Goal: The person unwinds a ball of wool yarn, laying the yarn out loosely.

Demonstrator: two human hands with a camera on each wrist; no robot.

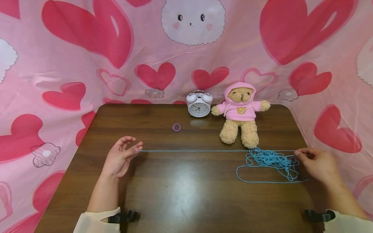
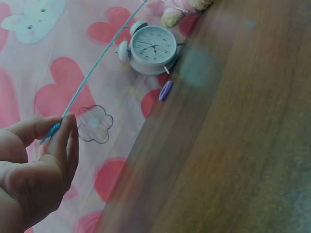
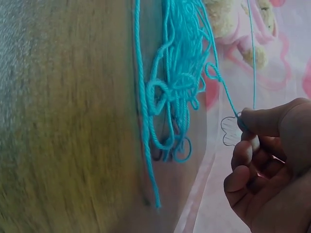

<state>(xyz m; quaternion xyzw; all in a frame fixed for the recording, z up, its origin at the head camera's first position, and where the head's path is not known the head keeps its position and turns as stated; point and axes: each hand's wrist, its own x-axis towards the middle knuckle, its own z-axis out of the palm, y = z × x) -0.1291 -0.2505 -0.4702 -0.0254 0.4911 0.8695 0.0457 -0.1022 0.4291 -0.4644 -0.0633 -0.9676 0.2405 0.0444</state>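
A length of blue yarn (image 1: 192,150) runs straight and taut between my two hands above the table. My left hand (image 1: 122,157) pinches its end between thumb and forefinger; in the left wrist view a short blue tail (image 2: 50,132) shows at the fingertips. At the right, my right hand (image 1: 320,165) pinches the other end of the stretch between thumb and forefinger, its other fingers curled. From that grip the strand leads back to a loose, tangled heap of the same yarn (image 1: 269,160) on the table. A free yarn end (image 3: 154,194) lies at the heap's near side.
A teddy bear (image 1: 240,113) in a pink hoodie sits at the back right, just behind the heap. Beside it stands a white alarm clock (image 1: 199,105). A purple ring (image 1: 176,127) lies in front of the clock. A pink heart-patterned cloth (image 1: 163,38) hangs behind the brown table (image 1: 175,200).
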